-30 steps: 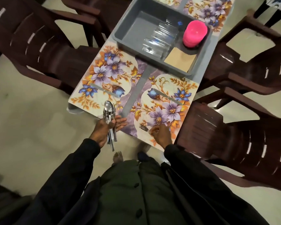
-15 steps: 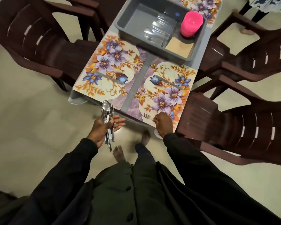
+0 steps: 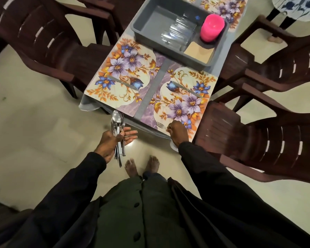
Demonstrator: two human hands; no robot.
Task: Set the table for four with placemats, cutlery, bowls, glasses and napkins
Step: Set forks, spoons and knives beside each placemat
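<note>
Two floral placemats lie side by side at the near end of the table, the left placemat (image 3: 122,74) and the right placemat (image 3: 184,97). A knife (image 3: 123,82) lies across the left one and another knife (image 3: 186,89) across the right one. My left hand (image 3: 113,142) holds a bundle of spoons and other cutlery (image 3: 118,129) just off the table's near edge. My right hand (image 3: 177,132) pinches the handle of a fork (image 3: 161,125) that lies on the near edge of the right placemat.
A grey tub (image 3: 147,20) further back holds clear glasses (image 3: 179,32), stacked pink bowls (image 3: 212,27) and tan napkins (image 3: 199,51). Dark brown plastic chairs (image 3: 268,136) stand on both sides. A third placemat (image 3: 227,6) lies beyond the tub. A person's feet show at the top right.
I have stepped back a little, so the table sits further up in view. My right hand stays on the fork at the right placemat's near edge; the left still holds the cutlery bundle.
</note>
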